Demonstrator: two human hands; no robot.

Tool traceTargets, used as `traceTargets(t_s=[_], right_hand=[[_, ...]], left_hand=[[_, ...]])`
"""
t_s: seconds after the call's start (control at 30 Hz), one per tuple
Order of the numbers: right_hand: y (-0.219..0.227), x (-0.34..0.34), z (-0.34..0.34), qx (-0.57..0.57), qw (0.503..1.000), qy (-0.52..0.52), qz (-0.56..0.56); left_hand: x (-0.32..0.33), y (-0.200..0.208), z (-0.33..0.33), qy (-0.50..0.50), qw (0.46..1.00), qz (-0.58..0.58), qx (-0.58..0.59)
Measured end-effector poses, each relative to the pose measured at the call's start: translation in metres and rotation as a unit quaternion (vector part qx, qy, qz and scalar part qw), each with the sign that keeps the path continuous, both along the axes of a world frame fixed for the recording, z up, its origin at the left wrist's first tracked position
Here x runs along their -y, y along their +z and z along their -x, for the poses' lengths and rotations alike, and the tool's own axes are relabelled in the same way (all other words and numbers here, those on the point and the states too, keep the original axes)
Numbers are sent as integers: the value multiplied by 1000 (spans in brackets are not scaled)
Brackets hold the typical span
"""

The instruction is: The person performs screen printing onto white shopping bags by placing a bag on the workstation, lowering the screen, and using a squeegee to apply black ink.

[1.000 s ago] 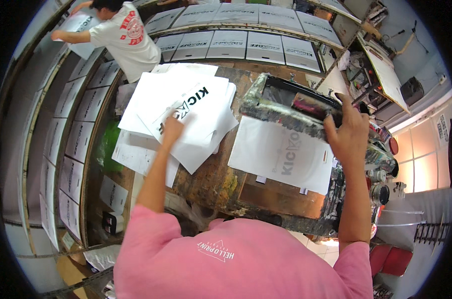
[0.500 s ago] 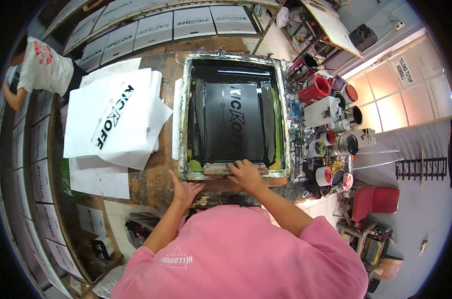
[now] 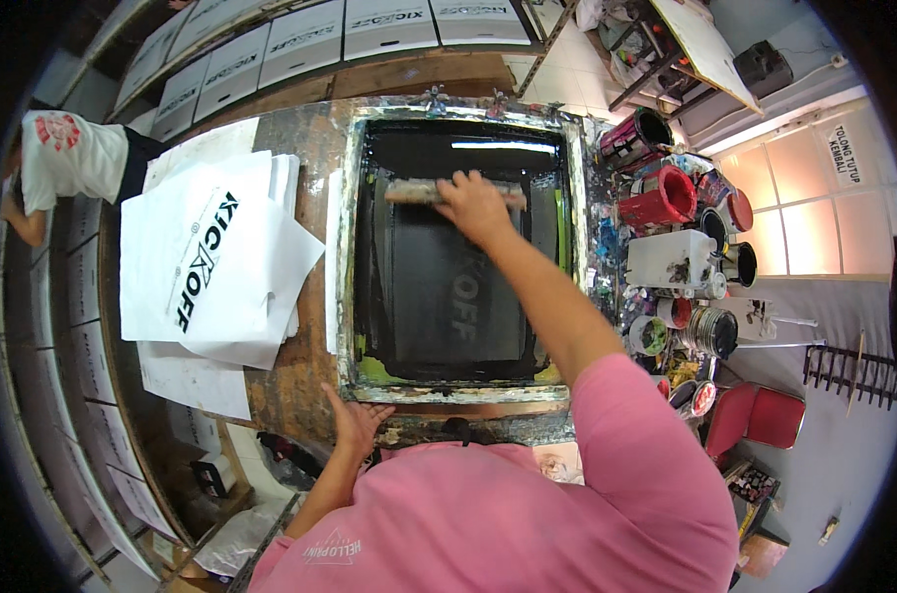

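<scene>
My right hand [image 3: 473,206] is closed over a wooden-handled squeegee [image 3: 409,191], which lies crosswise in the far part of a screen-printing frame [image 3: 345,296]. Black ink coats the mesh [image 3: 419,306], and dark lettering shows faintly through it on the near side of the squeegee. My left hand [image 3: 360,423] is open, fingers spread and holding nothing, by the near left corner of the frame. The squeegee's blade edge against the mesh is hidden.
Printed white sheets [image 3: 211,257] are stacked left of the frame. Ink cans and tubs, among them a red tub [image 3: 661,193], crowd the right edge. Metal clamps [image 3: 436,101] stand at the frame's far side. Another person [image 3: 73,158] is at far left beside racks of white boxes [image 3: 305,44].
My right hand has moved the squeegee from the near edge of the screen to its far part. My left hand stays near the near left corner. The view has shifted slightly.
</scene>
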State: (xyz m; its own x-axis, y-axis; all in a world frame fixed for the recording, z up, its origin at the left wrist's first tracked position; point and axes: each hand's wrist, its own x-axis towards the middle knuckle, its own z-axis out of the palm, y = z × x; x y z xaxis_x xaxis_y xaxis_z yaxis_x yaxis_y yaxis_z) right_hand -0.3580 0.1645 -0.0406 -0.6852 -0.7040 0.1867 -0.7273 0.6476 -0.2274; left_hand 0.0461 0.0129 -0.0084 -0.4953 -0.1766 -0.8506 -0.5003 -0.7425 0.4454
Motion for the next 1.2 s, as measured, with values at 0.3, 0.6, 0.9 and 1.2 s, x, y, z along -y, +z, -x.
traceTargets(t_s=[0.3,0.6,0.9,1.2], right_hand=[[32,12,69,50,997,44,-28],[63,-43,-134,65,997,35,-31],[224,-74,-265,-56,998,-1,3],[297,-41,-202,-239,961,-56,127]], left_hand=[[1,-1,-22,6,997,2,-75],[7,12,-35,4,993,-1,-117],[24,115,-21,-2,917,-66,-393],[13,18,45,-374,522,757,-126]])
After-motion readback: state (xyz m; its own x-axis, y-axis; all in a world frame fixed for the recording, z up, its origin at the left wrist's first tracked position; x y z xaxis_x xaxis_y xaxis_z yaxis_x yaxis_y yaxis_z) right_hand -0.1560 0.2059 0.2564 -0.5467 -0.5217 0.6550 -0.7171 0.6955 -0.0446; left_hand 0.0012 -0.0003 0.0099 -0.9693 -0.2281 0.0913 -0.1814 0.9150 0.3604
